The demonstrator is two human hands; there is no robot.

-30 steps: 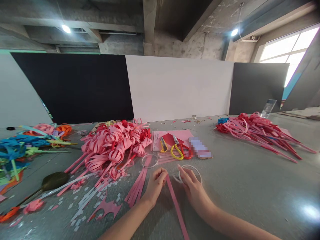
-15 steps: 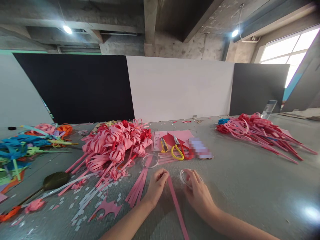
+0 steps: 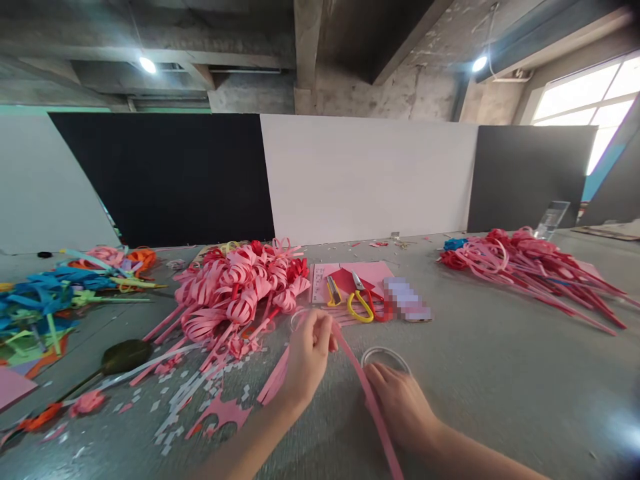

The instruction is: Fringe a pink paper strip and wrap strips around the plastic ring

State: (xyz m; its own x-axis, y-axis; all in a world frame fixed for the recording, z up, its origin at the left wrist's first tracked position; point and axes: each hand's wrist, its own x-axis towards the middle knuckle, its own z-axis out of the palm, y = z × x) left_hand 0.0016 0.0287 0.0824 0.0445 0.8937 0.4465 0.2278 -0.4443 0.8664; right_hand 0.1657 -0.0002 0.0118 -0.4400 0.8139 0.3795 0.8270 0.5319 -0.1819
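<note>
My left hand (image 3: 311,353) pinches the upper end of a long pink paper strip (image 3: 369,393) between thumb and fingers. The strip runs down past my right hand to the bottom edge of the view. A clear ring, looking like a roll of tape (image 3: 387,351), lies nearly flat on the table. My right hand (image 3: 400,403) is closed over its near rim, palm down, with the fingertips hidden. Beneath and beside my left hand are more pink strips (image 3: 274,383), fanned out. A second clear ring (image 3: 295,323) is partly covered by that hand.
Pink paper flowers (image 3: 240,280) are heaped at left, with blue and green ones (image 3: 45,287) beyond. Scissors (image 3: 361,299), a cutter (image 3: 333,292) and a phone (image 3: 406,298) lie ahead. More strips (image 3: 525,267) are piled at right. Paper scraps (image 3: 223,413) litter the left front.
My right hand has brought the clear ring down onto the table, turning palm down. My left hand has moved slightly up and left relative to the table, over the second ring, still holding the strip.
</note>
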